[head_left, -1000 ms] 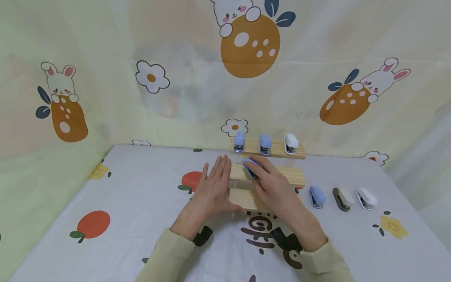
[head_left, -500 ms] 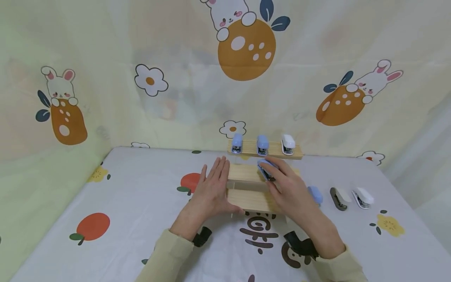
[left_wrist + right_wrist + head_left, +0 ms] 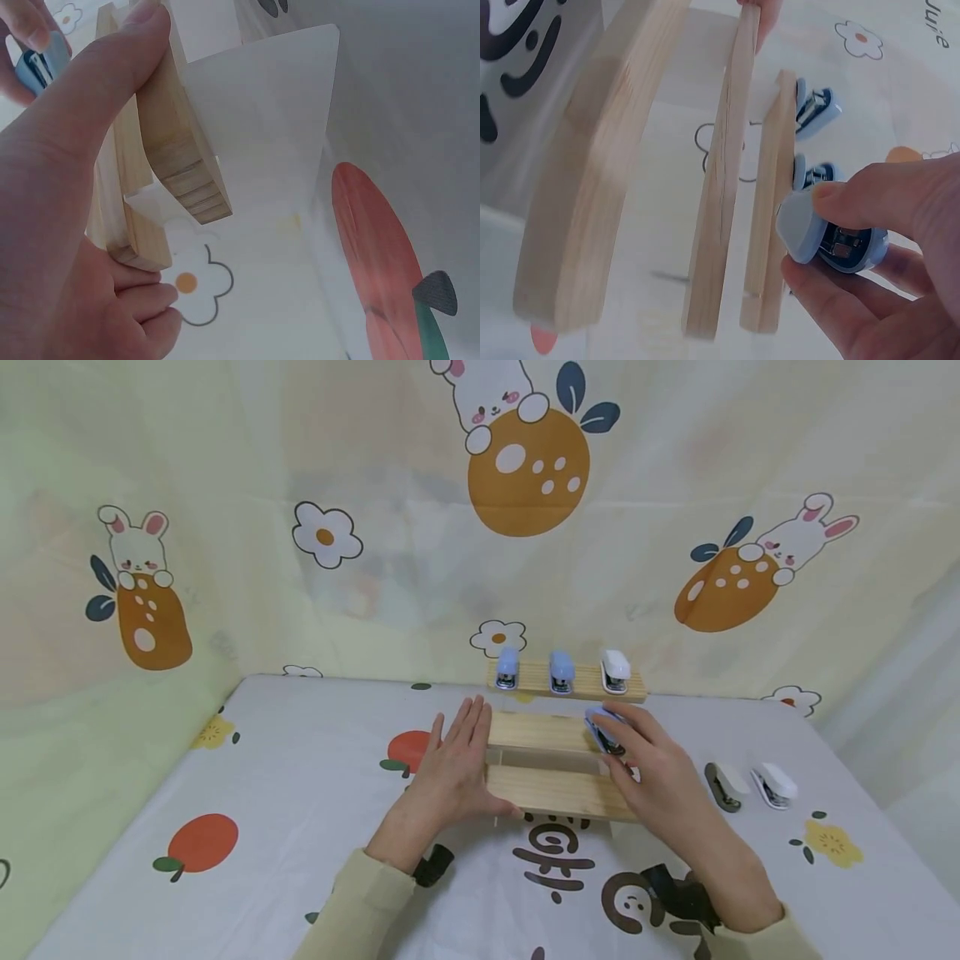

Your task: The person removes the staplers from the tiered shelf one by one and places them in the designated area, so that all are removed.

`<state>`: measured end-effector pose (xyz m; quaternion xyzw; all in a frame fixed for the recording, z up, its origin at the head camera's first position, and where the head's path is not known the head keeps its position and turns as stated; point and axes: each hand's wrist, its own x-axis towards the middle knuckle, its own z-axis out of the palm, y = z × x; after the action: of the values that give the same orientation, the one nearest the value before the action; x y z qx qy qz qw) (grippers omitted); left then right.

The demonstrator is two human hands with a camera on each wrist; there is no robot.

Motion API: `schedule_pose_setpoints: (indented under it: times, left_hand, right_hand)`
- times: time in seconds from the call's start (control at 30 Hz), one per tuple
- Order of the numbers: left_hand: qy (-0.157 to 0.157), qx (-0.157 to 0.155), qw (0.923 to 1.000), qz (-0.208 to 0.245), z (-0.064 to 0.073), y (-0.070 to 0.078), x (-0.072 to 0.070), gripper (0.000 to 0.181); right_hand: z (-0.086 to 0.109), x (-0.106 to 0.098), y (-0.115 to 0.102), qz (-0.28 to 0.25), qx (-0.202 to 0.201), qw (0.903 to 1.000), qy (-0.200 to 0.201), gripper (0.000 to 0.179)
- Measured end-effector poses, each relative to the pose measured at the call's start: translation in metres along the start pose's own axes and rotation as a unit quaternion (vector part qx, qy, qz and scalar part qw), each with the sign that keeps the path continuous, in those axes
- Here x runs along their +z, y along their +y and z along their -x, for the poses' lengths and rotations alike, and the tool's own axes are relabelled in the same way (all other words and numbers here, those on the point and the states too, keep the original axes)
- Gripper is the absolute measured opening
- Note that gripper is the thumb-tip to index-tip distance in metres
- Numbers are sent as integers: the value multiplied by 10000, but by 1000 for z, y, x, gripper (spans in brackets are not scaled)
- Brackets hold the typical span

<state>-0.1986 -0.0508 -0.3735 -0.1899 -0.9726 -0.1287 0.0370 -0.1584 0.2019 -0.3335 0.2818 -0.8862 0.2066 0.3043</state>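
From far away, I saw a table [image 3: 277,893] under a pale cloth with red fruits and yellow flowers on it. Behind it hung a big cream-coloured cloth wall [image 3: 397,602] with bunny and flower pictures. Three light wooden boards stood in rows, one behind the other. On the back board [image 3: 533,677] sat three little staplers: a light blue stapler [image 3: 507,667] on the left, a second blue stapler [image 3: 562,671] in the middle and a white stapler [image 3: 615,670] on the right. Over on the right side of the table, I saw a grey-and-white stapler [image 3: 726,786] just beside a shiny white stapler [image 3: 775,785].

The person's left hand [image 3: 452,768] was by the left ends of the front board [image 3: 555,789] and the middle board [image 3: 536,729]. Its four fingers were long and straight, pointing away, and its thumb stuck out to the side, touching the front board. The right hand [image 3: 656,768] reached in from the right and pinched a small pale blue stapler [image 3: 604,731] between thumb and fingers. This stapler was tilted, at the right end of the middle board. I could not tell if it touched the wood.
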Motion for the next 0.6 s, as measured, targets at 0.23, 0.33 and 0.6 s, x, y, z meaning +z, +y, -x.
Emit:
schedule_pose_setpoints:
  times: [0.23, 0.33, 0.6]
  left_hand:
    - [20, 38, 10000, -68, 1, 0, 0, 143]
    - [31, 55, 10000, -42, 1, 0, 0, 143]
    - [53, 101, 9999, -22, 1, -1, 0, 142]
  right_hand:
    - [9, -11, 7, 258, 117, 9996, 28, 58]
    - [13, -16, 10, 293, 146, 9994, 71, 58]
    - [23, -25, 17, 314, 313, 9990, 53, 58]
